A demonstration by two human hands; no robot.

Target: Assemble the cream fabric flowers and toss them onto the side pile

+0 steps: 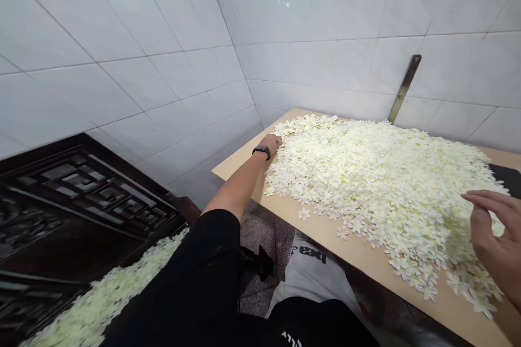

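A broad heap of cream-white artificial flower heads with pale yellow centres covers much of a light wooden board. At the heap's far left edge, my left hand rests low against the flowers, a dark band on its wrist. Its fingertips are mostly hidden, so I cannot tell whether they hold anything. My right hand hovers over the right end of the heap. Its fingers are stretched out and the thumb is raised close beneath them, with nothing visible held. A few single flowers lie loose along the board's near edge.
White tiled walls meet in a corner behind the board. A metal bracket stands against the back wall, and a black flat object lies at the right. More flowers fill a dark carved wooden seat at lower left.
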